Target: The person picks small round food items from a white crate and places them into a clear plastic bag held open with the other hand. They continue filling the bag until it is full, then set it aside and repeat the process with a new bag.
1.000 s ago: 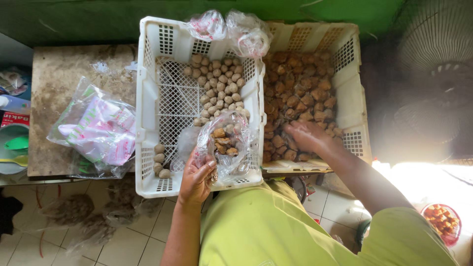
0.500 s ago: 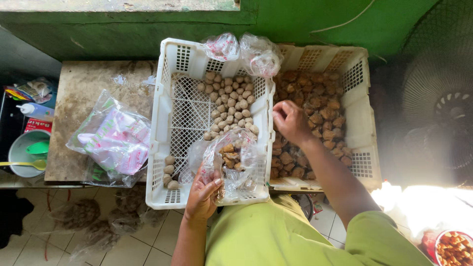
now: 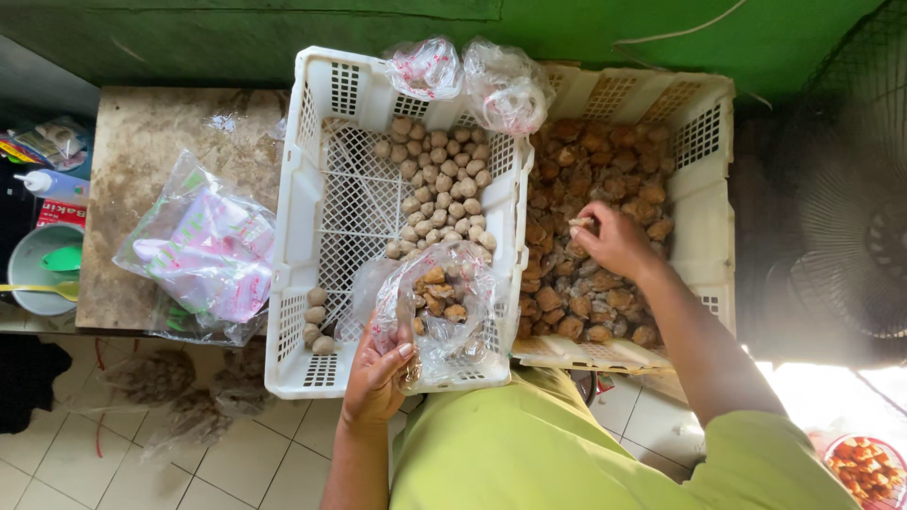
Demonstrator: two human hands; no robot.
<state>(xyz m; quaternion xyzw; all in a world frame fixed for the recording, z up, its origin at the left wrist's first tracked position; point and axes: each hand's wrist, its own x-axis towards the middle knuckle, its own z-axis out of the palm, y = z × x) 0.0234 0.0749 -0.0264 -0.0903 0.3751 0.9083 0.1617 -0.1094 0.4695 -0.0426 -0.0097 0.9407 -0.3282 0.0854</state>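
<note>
White crate: a slotted plastic crate [image 3: 312, 236] stood at the centre, with pale round balls [image 3: 436, 179] heaped toward its far right corner and a few more [image 3: 316, 316] loose by the near left wall.
Cream crate: a second crate [image 3: 704, 203] sat touching the white one on the right, filled with brown fried chunks [image 3: 586, 161].
Left hand: the left hand [image 3: 378, 378] was closed on the lower edge of a clear plastic bag [image 3: 439, 307], fingers curled into the film, over the near rim of the white crate.
Bag contents: brown chunks and a few pale balls showed through the film; the bag's mouth was toward the cream crate.
Right hand: the right hand [image 3: 614, 244] was over the cream crate, fingertips pinched on a single small piece [image 3: 579, 223], just above the heap of brown chunks.
Knotted bags: two filled clear bags [image 3: 472, 80] rested on the far rims where the two crates met.
Table: a worn stone-topped table [image 3: 142, 151] stood left of the white crate and carried a clear bag of pink and white wrappers [image 3: 203, 250].
Far left: a grey bowl with a green scoop [image 3: 47, 264] sat beside the table.
Floor: tiled floor [image 3: 85, 463] below the table, with mesh sacks [image 3: 189, 397] lying on it.
Lower right: a small bowl of orange-red pieces [image 3: 864, 463] sat at the corner.
Clothing: the person wore a lime-green shirt [image 3: 567, 453].
</note>
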